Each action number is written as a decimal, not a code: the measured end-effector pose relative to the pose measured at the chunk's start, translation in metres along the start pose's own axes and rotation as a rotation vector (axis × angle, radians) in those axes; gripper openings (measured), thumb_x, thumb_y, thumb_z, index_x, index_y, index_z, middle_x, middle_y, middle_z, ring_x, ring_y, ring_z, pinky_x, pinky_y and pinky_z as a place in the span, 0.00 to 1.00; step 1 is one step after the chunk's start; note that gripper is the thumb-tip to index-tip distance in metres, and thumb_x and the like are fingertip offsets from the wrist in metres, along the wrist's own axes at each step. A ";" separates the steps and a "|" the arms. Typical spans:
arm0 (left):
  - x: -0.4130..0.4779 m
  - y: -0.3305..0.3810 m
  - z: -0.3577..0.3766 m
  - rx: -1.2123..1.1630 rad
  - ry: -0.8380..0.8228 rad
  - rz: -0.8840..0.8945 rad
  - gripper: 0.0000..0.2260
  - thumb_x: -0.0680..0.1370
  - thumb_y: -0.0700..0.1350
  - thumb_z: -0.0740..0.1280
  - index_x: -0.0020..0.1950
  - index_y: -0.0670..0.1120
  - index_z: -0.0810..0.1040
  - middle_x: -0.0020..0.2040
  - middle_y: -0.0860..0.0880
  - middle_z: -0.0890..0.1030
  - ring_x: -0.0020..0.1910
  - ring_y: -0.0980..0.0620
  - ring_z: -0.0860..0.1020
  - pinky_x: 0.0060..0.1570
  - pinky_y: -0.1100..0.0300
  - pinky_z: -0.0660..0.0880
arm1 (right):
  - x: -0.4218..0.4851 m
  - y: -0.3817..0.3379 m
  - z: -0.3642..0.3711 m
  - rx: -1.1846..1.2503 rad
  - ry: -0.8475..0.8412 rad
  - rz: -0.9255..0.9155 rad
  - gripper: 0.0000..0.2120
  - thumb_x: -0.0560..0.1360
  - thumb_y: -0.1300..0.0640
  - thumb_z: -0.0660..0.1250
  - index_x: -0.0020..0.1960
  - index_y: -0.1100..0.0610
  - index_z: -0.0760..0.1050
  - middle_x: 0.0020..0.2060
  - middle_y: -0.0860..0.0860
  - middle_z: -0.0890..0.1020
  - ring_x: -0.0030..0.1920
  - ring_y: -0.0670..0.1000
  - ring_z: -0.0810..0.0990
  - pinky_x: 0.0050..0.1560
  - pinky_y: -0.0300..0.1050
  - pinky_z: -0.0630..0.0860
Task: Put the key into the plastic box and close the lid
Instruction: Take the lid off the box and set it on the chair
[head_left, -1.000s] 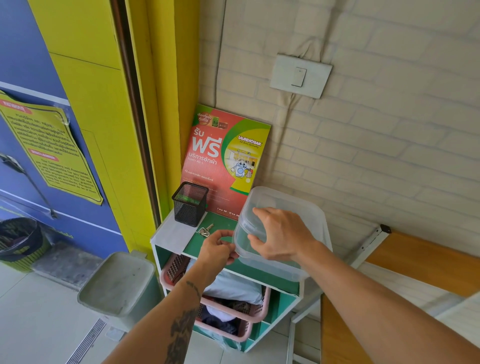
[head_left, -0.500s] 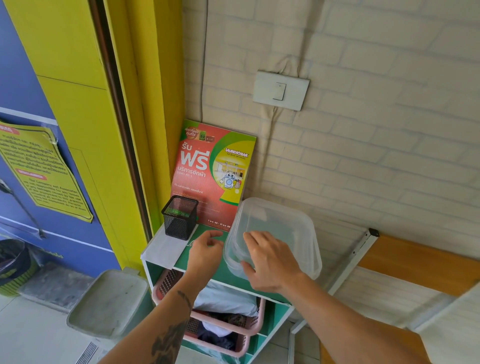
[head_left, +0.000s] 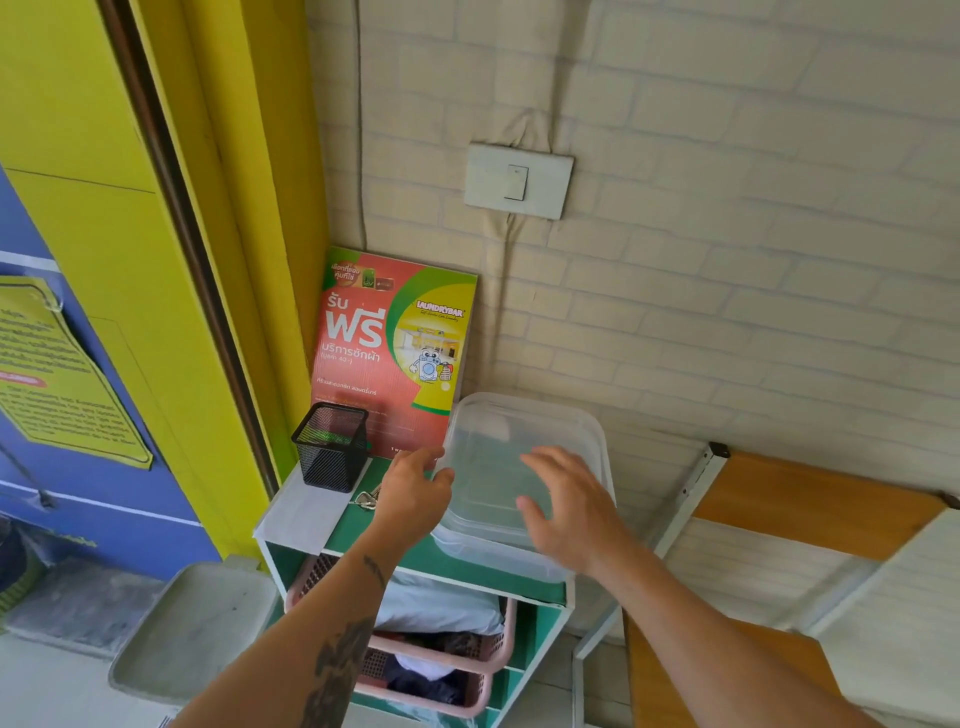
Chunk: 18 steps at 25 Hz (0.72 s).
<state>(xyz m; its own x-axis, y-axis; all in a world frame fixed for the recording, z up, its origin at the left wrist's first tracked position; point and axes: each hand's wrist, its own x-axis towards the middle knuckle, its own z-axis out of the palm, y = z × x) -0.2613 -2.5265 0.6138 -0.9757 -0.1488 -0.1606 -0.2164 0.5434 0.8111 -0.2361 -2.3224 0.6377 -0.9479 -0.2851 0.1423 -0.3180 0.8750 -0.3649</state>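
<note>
Lidded plastic box (head_left: 524, 467) sitting at shelf (head_left: 306, 512) top's right edge, contents unclear. Left hand (head_left: 413, 493) touching its left rim, fingers loosely curled; right hand (head_left: 571, 506) spreading open over lid (head_left: 498, 431). Key (head_left: 368, 499) lying beside mesh cup (head_left: 332, 447).

A small green-topped shelf (head_left: 410, 558) carries a black mesh cup (head_left: 331, 449), a key (head_left: 368, 499) just beside it, a leaning red poster (head_left: 392, 348) and the plastic box (head_left: 511, 483).

Both forearms are bare, with no sleeve, watch or ring showing. The left forearm (head_left: 332, 639) carries dark tattoo work: a large, ragged-edged design toward 7 o'clock of the wrist (too blurred to read) and a small slanted mark just below the left hand (head_left: 413, 493). The right hand (head_left: 569, 512) and its forearm are unmarked.
</note>
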 end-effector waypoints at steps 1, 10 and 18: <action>0.001 0.001 0.000 -0.011 -0.017 -0.006 0.17 0.77 0.48 0.65 0.66 0.50 0.76 0.59 0.47 0.77 0.54 0.47 0.79 0.60 0.47 0.76 | -0.001 0.011 -0.003 0.016 0.027 0.095 0.28 0.77 0.47 0.62 0.74 0.57 0.65 0.72 0.53 0.68 0.72 0.52 0.65 0.72 0.50 0.64; 0.002 0.008 0.001 -0.088 -0.093 0.004 0.26 0.71 0.38 0.63 0.69 0.51 0.73 0.62 0.48 0.79 0.59 0.42 0.79 0.56 0.43 0.79 | 0.006 0.039 -0.006 0.347 0.130 0.583 0.20 0.76 0.57 0.65 0.67 0.51 0.68 0.58 0.48 0.74 0.58 0.52 0.74 0.56 0.46 0.72; -0.017 0.024 0.007 -0.070 -0.034 0.050 0.26 0.76 0.41 0.62 0.75 0.46 0.66 0.73 0.46 0.70 0.71 0.44 0.69 0.69 0.46 0.66 | 0.000 0.040 -0.002 0.428 0.183 0.615 0.23 0.76 0.62 0.64 0.70 0.53 0.67 0.59 0.49 0.73 0.58 0.51 0.73 0.55 0.46 0.72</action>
<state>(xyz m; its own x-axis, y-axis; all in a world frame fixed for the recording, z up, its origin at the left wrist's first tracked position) -0.2503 -2.5047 0.6320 -0.9860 -0.0945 -0.1372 -0.1661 0.4898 0.8559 -0.2490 -2.2870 0.6252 -0.9501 0.3052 -0.0652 0.2495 0.6171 -0.7463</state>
